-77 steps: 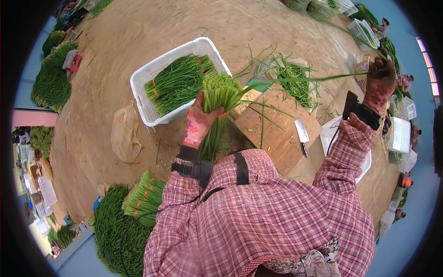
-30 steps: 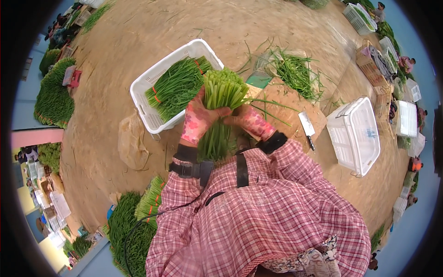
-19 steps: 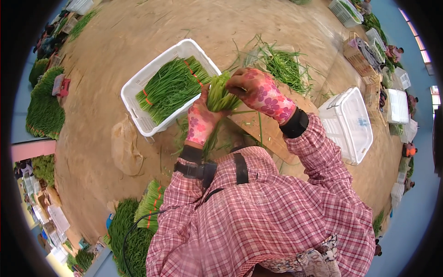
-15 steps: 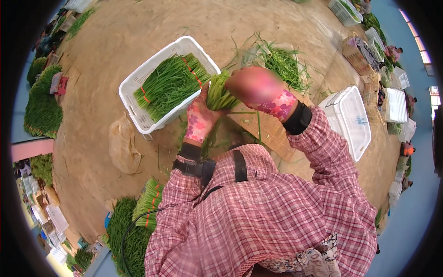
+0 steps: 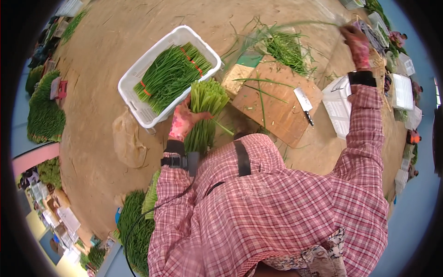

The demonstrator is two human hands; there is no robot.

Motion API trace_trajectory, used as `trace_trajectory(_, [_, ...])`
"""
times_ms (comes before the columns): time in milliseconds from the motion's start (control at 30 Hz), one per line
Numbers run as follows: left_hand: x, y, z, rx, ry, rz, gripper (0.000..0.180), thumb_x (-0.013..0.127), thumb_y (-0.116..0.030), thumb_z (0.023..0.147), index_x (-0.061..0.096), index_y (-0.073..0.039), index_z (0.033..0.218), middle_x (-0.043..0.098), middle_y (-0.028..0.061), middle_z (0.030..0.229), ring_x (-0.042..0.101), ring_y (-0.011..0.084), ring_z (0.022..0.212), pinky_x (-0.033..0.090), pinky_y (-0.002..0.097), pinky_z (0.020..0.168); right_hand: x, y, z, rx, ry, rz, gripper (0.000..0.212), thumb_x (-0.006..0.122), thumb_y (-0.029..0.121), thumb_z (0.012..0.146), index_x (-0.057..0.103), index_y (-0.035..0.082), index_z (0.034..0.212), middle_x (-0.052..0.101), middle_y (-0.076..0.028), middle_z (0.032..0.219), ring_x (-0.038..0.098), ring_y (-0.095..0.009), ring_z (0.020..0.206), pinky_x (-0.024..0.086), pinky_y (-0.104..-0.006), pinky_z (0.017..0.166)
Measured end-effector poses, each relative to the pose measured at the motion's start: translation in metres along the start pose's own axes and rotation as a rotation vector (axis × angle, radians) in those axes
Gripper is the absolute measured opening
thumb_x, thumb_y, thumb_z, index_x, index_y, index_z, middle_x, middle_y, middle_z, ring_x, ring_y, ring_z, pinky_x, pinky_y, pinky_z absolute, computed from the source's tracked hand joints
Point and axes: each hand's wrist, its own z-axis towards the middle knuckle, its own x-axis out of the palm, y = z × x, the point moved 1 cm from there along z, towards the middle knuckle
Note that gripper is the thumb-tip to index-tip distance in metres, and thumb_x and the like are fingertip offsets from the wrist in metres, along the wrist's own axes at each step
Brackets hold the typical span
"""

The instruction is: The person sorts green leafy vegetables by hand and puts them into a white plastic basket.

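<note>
My left hand (image 5: 183, 121), in a pink flowered glove, is closed round a bunch of chive-like green stalks (image 5: 207, 99). The pale cut ends point away from me and the dark green leaves hang toward my lap. One stalk sticks out sideways by my thumb. My right arm is stretched far to the right. In that right hand (image 5: 357, 46) the fingers are closed on a long green stalk (image 5: 318, 21), which trails left in a blur. Between my hands a wooden board (image 5: 277, 104) carries loose stalks and a knife (image 5: 303, 105) with a black handle.
A white plastic basket (image 5: 131, 99) at the left holds green bundles (image 5: 173, 74) tied with red bands. Beyond the board lies a heap of loose stalks (image 5: 288, 53). A crumpled plastic bag (image 5: 129, 141) is on the floor. A white crate (image 5: 338, 104) stands under my right arm.
My right hand has left the bunch and swung far right with a green stalk. My left hand has moved slightly left and toward me with the bunch. The board and knife have come into view.
</note>
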Motion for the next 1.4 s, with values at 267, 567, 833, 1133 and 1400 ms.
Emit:
trace_trajectory(267, [-0.021, -0.029, 0.02, -0.156, 0.162, -0.576, 0.065, 0.081, -0.003, 0.066, 0.054, 0.002, 0.125, 0.066, 0.0085, 0.11, 0.063, 0.019, 0.095, 0.051, 0.0321, 0.085, 0.161, 0.045, -0.165, -0.045, 0.743, 0.097, 0.07, 0.078, 0.028, 0.079, 0.047, 0.007, 0.137, 0.055, -0.011, 0.134, 0.055, -0.024, 0.119, 0.046, -0.0363, 0.098])
trace_trajectory(567, [0.004, -0.076, 0.072, -0.209, 0.374, -0.589, 0.044, 0.068, -0.015, 0.08, 0.058, 0.003, 0.119, 0.066, 0.0098, 0.108, 0.062, 0.0174, 0.095, 0.047, 0.0305, 0.087, 0.233, 0.151, -0.264, -0.602, 0.33, -0.027, 0.03, 0.054, 0.013, 0.083, 0.06, 0.018, 0.111, 0.062, -0.008, 0.08, 0.064, -0.028, 0.071, 0.049, -0.0406, 0.054])
trace_trajectory(833, [0.018, -0.061, 0.073, 0.026, 0.304, -0.146, 0.037, 0.073, -0.019, 0.082, 0.063, 0.004, 0.109, 0.071, 0.0117, 0.09, 0.065, 0.0183, 0.076, 0.053, 0.0332, 0.068, 0.24, 0.143, -0.276, -0.506, 0.259, 0.105, 0.016, 0.06, 0.024, 0.084, 0.055, 0.011, 0.093, 0.057, -0.009, 0.075, 0.061, -0.03, 0.069, 0.047, -0.0432, 0.056])
trace_trajectory(1133, [0.039, -0.064, 0.057, -0.182, 0.176, -0.39, 0.038, 0.078, -0.012, 0.075, 0.064, 0.002, 0.108, 0.07, 0.0104, 0.092, 0.066, 0.0166, 0.074, 0.054, 0.029, 0.067, 0.236, 0.159, -0.283, 0.37, 0.325, 0.511, 0.017, 0.063, 0.021, 0.081, 0.062, 0.011, 0.095, 0.066, -0.015, 0.089, 0.064, -0.034, 0.085, 0.05, -0.044, 0.071])
trace_trajectory(1400, [0.055, -0.054, 0.064, -0.102, 0.091, -0.199, 0.042, 0.077, -0.017, 0.074, 0.063, 0.001, 0.11, 0.07, 0.0114, 0.094, 0.066, 0.0209, 0.08, 0.052, 0.0337, 0.073, 0.265, 0.133, -0.28, 0.28, 0.293, 0.398, 0.025, 0.065, 0.023, 0.079, 0.061, 0.006, 0.097, 0.066, -0.018, 0.087, 0.064, -0.035, 0.085, 0.05, -0.0422, 0.072])
